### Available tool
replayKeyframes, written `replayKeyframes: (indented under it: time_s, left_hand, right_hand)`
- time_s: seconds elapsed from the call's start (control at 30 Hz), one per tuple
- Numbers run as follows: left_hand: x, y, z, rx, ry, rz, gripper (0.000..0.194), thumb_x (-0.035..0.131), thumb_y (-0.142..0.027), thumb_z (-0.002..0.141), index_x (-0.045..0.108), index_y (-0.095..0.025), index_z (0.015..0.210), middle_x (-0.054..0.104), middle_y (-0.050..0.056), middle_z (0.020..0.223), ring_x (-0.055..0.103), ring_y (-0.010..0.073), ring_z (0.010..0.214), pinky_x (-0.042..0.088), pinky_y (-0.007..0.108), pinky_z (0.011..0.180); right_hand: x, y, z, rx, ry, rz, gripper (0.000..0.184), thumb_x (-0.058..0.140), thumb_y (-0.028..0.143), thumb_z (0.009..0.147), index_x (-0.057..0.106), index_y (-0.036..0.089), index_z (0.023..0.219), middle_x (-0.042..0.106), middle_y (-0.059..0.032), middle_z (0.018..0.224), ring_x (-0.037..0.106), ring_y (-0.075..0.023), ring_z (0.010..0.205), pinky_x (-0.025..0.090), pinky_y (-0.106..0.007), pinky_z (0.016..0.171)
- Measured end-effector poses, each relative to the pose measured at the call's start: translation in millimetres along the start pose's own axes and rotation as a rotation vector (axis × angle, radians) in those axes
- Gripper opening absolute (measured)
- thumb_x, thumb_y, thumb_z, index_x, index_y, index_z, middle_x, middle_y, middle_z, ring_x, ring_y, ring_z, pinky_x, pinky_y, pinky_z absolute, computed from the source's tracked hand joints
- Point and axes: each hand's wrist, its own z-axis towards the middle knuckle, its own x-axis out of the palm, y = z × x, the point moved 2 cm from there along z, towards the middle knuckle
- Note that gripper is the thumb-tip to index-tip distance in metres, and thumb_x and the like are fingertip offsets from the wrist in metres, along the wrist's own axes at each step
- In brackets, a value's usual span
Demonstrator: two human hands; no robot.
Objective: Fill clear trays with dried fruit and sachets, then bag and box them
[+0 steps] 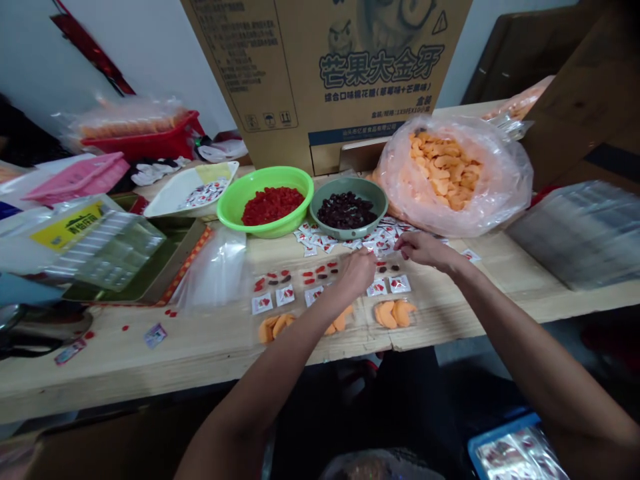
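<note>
My left hand [357,273] is bunched over a row of small red and dark fruit pieces on the wooden table [165,353]. Its fingers hide whatever lies beneath them. My right hand [425,250] reaches left, fingers extended, just above loose white-and-red sachets [380,240]. Nearer me lie orange dried mango pieces [393,313], with more sachets [400,284] beside them. Behind stand a green bowl [265,230] of diced red fruit [273,205], a sage-green bowl [350,230] of dark dried berries [347,211], and a plastic bag [500,193] of orange mango pieces.
A large cardboard carton [325,87] stands behind the bowls. To the left are a white tray [190,190], an olive tray [175,247], and a red basket [140,143]. A stack of plastic trays [583,233] sits right. A blue crate [515,453] is below the table.
</note>
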Motion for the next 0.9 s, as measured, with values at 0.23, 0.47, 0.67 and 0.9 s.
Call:
replayKeyframes:
  time_s: [0.23, 0.47, 0.67, 0.9]
  left_hand:
    - [20.9, -5.8, 38.2, -0.086, 0.027, 0.012, 0.021, 0.053, -0.022, 0.096, 0.072, -0.016, 0.104, 0.065, 0.013, 0.112, 0.068, 0.0264, 0.102, 0.054, 0.035, 0.085]
    - [23.7, -8.7, 36.0, -0.044, -0.012, -0.033, 0.029, 0.053, -0.013, 0.092, 0.064, -0.018, 0.118, 0.056, 0.012, 0.125, 0.066, 0.0245, 0.102, 0.054, 0.035, 0.086]
    - [20.5, -9.0, 33.0, -0.013, 0.028, -0.023, 0.021, 0.054, -0.017, 0.093, 0.069, -0.018, 0.108, 0.059, 0.011, 0.117, 0.067, 0.025, 0.1, 0.053, 0.035, 0.086]
    - [24.2, -7.7, 35.4, -0.026, 0.018, -0.027, 0.02, 0.055, -0.017, 0.093, 0.071, -0.019, 0.105, 0.062, 0.009, 0.111, 0.066, 0.0236, 0.098, 0.053, 0.034, 0.083]
  right_hand:
    - [28.9, -6.4, 2.9, -0.162, 0.0, -0.23, 0.032, 0.048, 0.021, 0.091, 0.066, 0.015, 0.117, 0.073, -0.0106, 0.1, 0.064, -0.0218, 0.083, 0.039, -0.027, 0.072]
    - [21.4, -20.7, -4.3, -0.111, -0.054, -0.214, 0.037, 0.046, 0.017, 0.088, 0.062, 0.014, 0.122, 0.072, -0.0097, 0.094, 0.06, -0.0216, 0.077, 0.037, -0.027, 0.069]
    - [24.1, -11.5, -15.4, -0.129, -0.01, -0.173, 0.034, 0.051, 0.019, 0.088, 0.059, 0.015, 0.121, 0.068, -0.0059, 0.088, 0.058, -0.0193, 0.072, 0.037, -0.027, 0.066]
    - [35.5, 5.8, -9.7, -0.057, 0.016, -0.418, 0.029, 0.059, 0.026, 0.088, 0.06, 0.013, 0.113, 0.068, -0.0161, 0.105, 0.062, -0.0255, 0.088, 0.036, -0.03, 0.067]
